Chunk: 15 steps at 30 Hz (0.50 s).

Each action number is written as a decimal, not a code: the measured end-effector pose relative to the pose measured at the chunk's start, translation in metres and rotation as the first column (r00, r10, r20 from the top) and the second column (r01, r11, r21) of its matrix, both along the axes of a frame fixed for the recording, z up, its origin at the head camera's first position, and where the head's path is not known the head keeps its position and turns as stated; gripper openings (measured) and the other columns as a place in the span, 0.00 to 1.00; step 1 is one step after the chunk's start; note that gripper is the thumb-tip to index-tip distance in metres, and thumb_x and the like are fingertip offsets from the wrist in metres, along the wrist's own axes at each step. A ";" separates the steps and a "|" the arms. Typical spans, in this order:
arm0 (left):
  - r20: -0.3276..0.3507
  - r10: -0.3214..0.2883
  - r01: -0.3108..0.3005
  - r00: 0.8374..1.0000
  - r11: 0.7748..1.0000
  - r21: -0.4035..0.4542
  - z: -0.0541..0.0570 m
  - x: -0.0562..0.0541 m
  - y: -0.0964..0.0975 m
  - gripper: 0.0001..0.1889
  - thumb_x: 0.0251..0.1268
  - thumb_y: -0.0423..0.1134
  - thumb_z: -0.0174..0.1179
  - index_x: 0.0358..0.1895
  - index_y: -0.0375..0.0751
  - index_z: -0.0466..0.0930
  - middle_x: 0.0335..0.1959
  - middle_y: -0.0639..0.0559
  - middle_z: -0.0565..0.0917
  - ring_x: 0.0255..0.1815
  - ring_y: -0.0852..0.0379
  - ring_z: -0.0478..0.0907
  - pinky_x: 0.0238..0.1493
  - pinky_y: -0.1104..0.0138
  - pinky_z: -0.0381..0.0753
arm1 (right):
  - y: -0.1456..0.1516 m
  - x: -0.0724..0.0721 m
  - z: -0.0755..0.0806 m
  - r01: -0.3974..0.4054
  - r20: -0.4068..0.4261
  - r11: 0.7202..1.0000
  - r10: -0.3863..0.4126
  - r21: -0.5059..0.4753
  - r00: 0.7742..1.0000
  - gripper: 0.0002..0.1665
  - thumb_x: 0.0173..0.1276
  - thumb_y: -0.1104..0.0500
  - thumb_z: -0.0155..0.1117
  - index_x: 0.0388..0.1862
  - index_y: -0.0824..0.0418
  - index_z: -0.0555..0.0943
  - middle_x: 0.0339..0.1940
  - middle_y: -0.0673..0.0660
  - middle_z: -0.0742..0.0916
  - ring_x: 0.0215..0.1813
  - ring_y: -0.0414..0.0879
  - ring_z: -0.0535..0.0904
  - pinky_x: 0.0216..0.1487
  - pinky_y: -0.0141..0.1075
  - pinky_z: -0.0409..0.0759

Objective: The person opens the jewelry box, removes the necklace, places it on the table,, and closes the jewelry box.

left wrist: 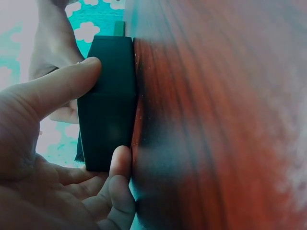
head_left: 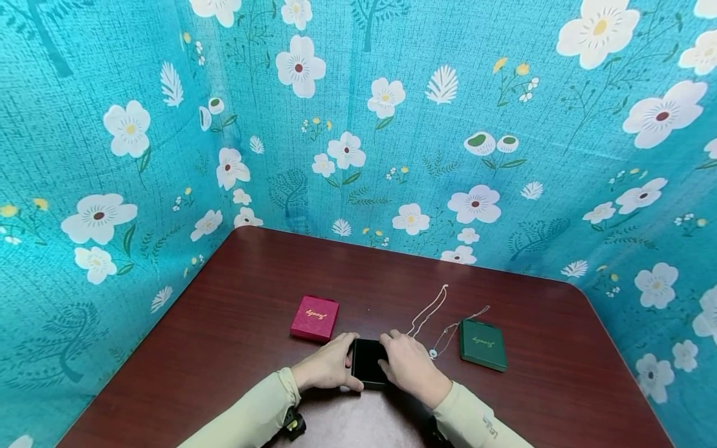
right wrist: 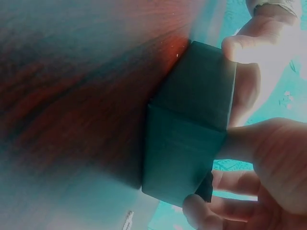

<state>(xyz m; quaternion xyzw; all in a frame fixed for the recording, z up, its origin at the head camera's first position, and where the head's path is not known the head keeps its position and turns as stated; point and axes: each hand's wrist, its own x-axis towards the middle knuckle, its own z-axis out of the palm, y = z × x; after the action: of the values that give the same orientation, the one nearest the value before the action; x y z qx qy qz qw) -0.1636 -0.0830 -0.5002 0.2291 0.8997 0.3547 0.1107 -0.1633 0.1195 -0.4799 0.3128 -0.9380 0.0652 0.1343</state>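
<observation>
A small dark jewelry box (head_left: 368, 361) with a black inside lies on the table before me, its top face open to view. My left hand (head_left: 329, 366) grips its left side, thumb at the near edge and fingers toward the far edge. In the left wrist view, the thumb lies on the top rim of the box (left wrist: 111, 103). My right hand (head_left: 413, 367) holds the right side, its thumb over the black inside. The right wrist view shows a fingertip at a corner of the box (right wrist: 184, 148), with the thumb tip hidden behind the rim.
A red jewelry box (head_left: 315, 318) with gold script sits to the far left of the hands. On the right, a gold chain necklace (head_left: 428, 315) and a silver necklace with a round pendant (head_left: 433, 353) lie near a green jewelry box (head_left: 483, 344). Floral cloth (head_left: 386, 155) surrounds the table.
</observation>
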 end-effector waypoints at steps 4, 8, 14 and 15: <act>0.006 0.000 0.000 1.000 1.000 0.002 0.001 0.001 0.000 0.44 0.34 0.46 0.78 0.59 0.37 0.66 0.41 0.55 0.71 0.32 0.64 0.70 0.38 0.69 0.71 | 0.001 0.001 0.000 0.008 -0.010 1.000 -0.008 -0.012 1.000 0.18 0.45 0.54 0.77 0.28 0.59 0.77 0.26 0.52 0.74 0.24 0.48 0.77 0.22 0.39 0.75; 0.007 -0.002 0.002 1.000 1.000 0.001 0.001 0.001 0.000 0.43 0.34 0.47 0.78 0.59 0.37 0.66 0.41 0.55 0.71 0.32 0.64 0.70 0.37 0.70 0.71 | 0.002 0.001 -0.001 0.008 -0.022 1.000 -0.009 -0.011 1.000 0.18 0.45 0.53 0.77 0.27 0.59 0.78 0.26 0.51 0.73 0.24 0.47 0.77 0.21 0.38 0.75; 0.011 0.001 -0.001 1.000 1.000 0.012 0.001 0.001 0.000 0.43 0.34 0.46 0.78 0.58 0.38 0.67 0.41 0.55 0.71 0.32 0.63 0.70 0.38 0.69 0.71 | 0.002 0.000 -0.001 -0.001 -0.048 1.000 0.000 -0.010 0.999 0.19 0.43 0.53 0.78 0.26 0.59 0.76 0.25 0.51 0.73 0.24 0.47 0.77 0.21 0.37 0.75; 0.012 0.002 -0.002 1.000 1.000 0.011 0.001 0.001 0.000 0.42 0.34 0.46 0.78 0.58 0.38 0.67 0.41 0.55 0.71 0.33 0.63 0.70 0.38 0.69 0.70 | 0.002 0.000 -0.002 -0.004 -0.051 1.000 0.004 -0.009 0.999 0.19 0.43 0.53 0.78 0.26 0.60 0.76 0.25 0.51 0.73 0.23 0.47 0.76 0.21 0.37 0.75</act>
<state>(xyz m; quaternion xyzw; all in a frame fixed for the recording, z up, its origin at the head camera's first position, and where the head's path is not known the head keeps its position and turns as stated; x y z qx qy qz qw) -0.1624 -0.0831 -0.4994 0.2269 0.8972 0.3613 0.1144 -0.1638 0.1211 -0.4815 0.3156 -0.9334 0.0617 0.1592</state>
